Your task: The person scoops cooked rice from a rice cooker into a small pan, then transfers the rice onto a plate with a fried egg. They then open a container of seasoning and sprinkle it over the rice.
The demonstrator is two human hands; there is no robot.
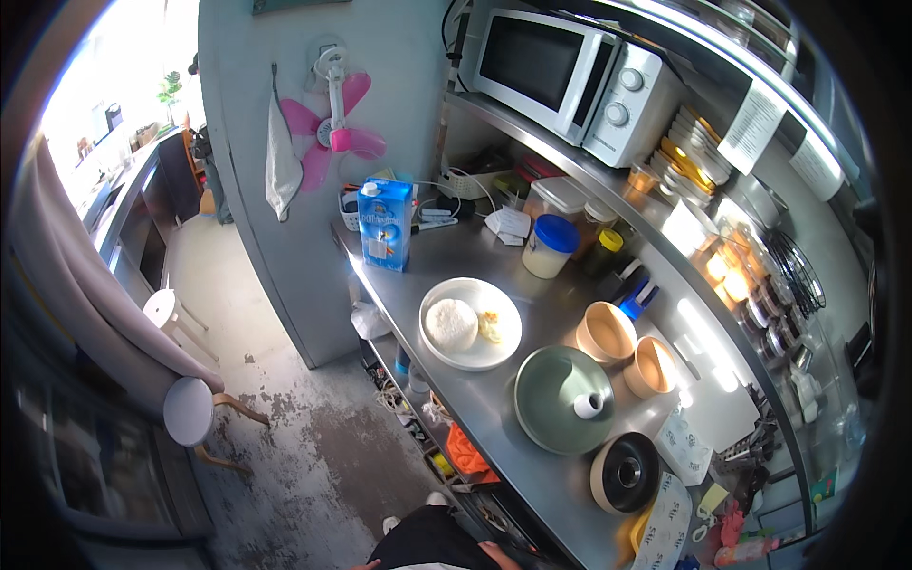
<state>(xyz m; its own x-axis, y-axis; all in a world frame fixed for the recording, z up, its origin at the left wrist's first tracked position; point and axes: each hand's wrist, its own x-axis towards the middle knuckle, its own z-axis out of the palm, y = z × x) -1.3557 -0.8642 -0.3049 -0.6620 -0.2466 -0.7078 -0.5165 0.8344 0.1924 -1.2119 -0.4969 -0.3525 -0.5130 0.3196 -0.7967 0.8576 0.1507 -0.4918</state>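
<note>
My left hand [367, 565] barely shows at the bottom edge, beside dark clothing. My right hand [497, 554] is low at the other side of the clothing, close to the counter's front edge; its fingers are mostly cut off. On the steel counter [456, 395] before me is a white bowl [472, 361] holding a mound of white rice [451, 325] and a small yellowish portion of food [489, 327]. A green bowl [548, 406] stands beside it with a small white cup [588, 405] inside. Two brown paper bowls [605, 332] [650, 366] and a black-topped round container [625, 472] are nearby.
A blue carton [385, 226] stands at the counter's far end, near a blue-lidded tub [551, 246]. Above runs a shelf with a microwave [563, 82] and stacked dishes [687, 160]. A pink-bladed fan [331, 132] hangs on the wall. A stool [189, 412] stands on the worn floor.
</note>
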